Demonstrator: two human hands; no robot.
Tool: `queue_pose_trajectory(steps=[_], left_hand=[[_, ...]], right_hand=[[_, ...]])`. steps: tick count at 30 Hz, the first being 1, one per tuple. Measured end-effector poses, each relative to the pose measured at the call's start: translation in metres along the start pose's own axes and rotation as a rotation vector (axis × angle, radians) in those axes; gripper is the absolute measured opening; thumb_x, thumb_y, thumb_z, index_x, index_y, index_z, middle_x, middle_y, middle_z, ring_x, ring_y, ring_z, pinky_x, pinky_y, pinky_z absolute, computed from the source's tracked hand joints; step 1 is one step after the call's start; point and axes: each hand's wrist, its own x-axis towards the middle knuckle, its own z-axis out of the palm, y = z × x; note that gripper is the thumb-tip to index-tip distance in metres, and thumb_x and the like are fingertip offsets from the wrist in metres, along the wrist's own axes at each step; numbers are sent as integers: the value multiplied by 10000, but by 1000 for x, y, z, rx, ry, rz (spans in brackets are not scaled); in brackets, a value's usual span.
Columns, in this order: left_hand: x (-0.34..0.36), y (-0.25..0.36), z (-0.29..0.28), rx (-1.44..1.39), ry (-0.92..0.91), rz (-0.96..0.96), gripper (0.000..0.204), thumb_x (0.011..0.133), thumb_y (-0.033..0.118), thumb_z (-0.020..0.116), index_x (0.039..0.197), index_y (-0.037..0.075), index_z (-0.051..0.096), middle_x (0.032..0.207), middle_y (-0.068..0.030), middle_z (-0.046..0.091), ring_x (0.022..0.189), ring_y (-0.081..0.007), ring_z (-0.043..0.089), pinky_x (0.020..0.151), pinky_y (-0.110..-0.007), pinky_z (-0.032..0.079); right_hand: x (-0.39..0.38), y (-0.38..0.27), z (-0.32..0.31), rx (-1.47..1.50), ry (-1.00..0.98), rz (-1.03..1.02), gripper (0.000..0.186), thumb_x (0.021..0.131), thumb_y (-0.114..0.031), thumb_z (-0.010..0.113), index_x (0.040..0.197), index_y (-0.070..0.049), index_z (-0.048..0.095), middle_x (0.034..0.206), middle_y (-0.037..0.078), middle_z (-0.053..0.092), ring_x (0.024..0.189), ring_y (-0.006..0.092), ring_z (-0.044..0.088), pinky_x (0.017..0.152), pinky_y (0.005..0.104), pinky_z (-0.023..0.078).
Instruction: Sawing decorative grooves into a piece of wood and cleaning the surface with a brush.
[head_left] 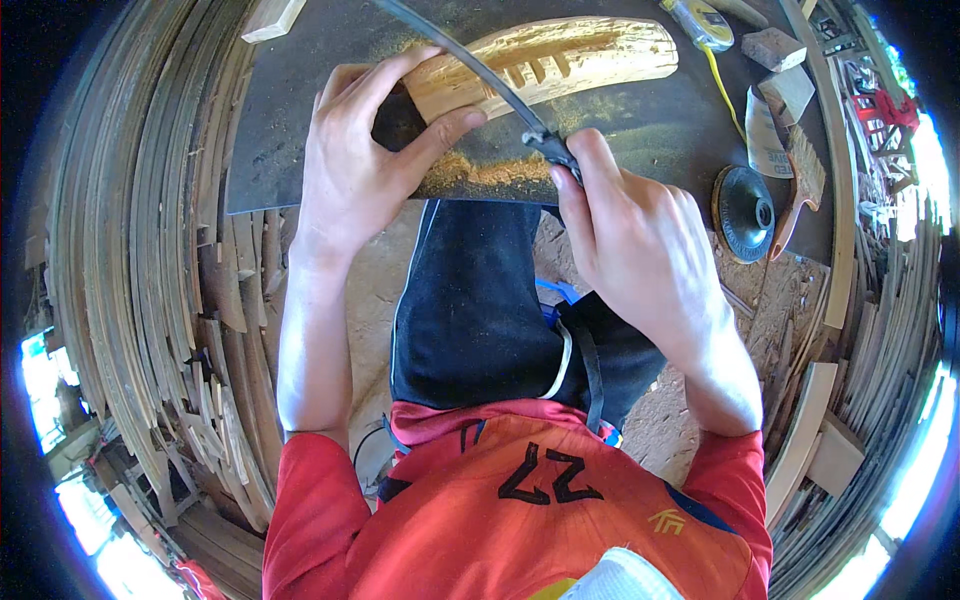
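Left hand [370, 160]: we see it closed on the left end of the carved wood [600, 55], thumb along the near edge and fingers over the far side.
Right hand [645, 240]: we see it wrapped around the near end of the narrow grey tool [470, 66], the fist covering most of the handle.
Tool line: its long shaft slants away from the right hand toward the upper left and crosses over the wood; looking down from above, we cannot tell whether the 2 touch.
Wood: we find it between the 2 hands and beyond them, lying on the dark board [290, 130], a pale, gently curved length with a row of short notches just right of the shaft.
Sawdust [490, 175]: we see it heaped along the board's near edge, with a thinner dusting farther right.
Measuring corner: at the far right lies a yellow and grey tape measure [703, 24], its yellow strip [727, 90] drawn out toward us.
Right side of board: we make out 2 small blocks [774, 48], a printed paper [765, 140], a brush [806, 175] and, just beside it, a round black disc [743, 215].
Surroundings: stacked planks [150, 220] stand to our left.
Clothing: we see a red shirt [560, 460] and dark trousers [475, 310].
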Motion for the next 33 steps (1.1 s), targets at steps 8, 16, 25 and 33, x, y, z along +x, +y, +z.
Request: queue_pose_trajectory(steps=[8, 16, 25, 33], left_hand=[[-1, 1, -4, 33, -44, 9, 526, 877, 207, 869, 1350, 60, 693, 1115, -182, 719, 1036, -300, 703, 913, -398, 548], [1, -6, -4, 88, -46, 100, 505, 884, 216, 857, 1329, 44, 693, 1029, -173, 728, 944, -289, 667, 869, -414, 533], [3, -3, 1, 64, -56, 102, 517, 844, 300, 876, 1264, 60, 694, 1069, -107, 759, 918, -302, 662, 867, -424, 486], [6, 7, 0, 95, -89, -9, 509, 864, 264, 860, 1270, 13, 682, 1046, -140, 748, 909, -322, 652, 861, -434, 487]], right_hand=[[6, -13, 5, -101, -54, 33, 210, 1073, -208, 566, 956, -41, 515, 625, 105, 653, 498, 274, 682, 454, 387, 549], [9, -18, 7, -101, -117, 86, 127, 1024, -130, 573, 972, -30, 515, 636, 110, 661, 508, 274, 695, 460, 379, 556], [-2, -29, 8, -130, -116, 124, 87, 976, -119, 582, 965, -40, 548, 703, 82, 682, 590, 211, 736, 472, 337, 563], [-19, -36, -4, -185, -198, 248, 100, 979, -122, 608, 1017, -61, 538, 737, 68, 653, 647, 223, 728, 510, 361, 555]])
